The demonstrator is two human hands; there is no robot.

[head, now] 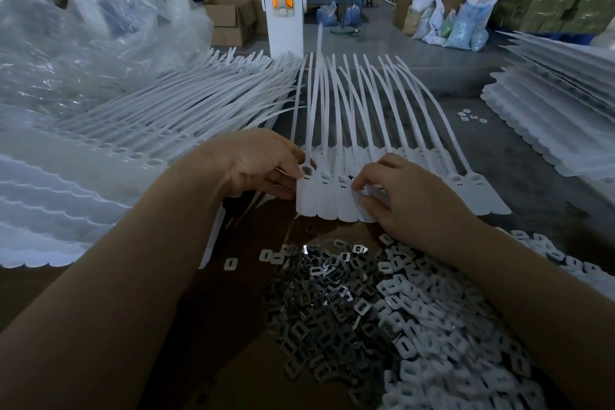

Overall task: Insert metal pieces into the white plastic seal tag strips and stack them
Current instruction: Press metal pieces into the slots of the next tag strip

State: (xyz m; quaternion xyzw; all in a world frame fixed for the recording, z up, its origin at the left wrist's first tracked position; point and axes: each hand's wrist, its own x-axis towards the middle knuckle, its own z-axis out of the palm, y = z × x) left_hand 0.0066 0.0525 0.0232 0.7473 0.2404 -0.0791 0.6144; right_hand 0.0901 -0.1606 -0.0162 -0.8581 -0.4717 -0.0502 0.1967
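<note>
With the left hand (263,165) pinching the strip sheet's (332,200) end tag and the right hand (396,196) apparently pinching a hidden metal piece, a misaligned push could buckle the slot.

Both hands, left (256,166) and right (409,196), pinching the tag strip (327,200); metal pieces (332,303) just below

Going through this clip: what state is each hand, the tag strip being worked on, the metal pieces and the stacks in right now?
Left hand: pinching the strip's left end.
Right hand: fingertips pressing on a tag.
Tag strip: flat, tails fanned away.
Metal pieces: loose heap.
Left stack: layered.
Right stack: layered.
</note>
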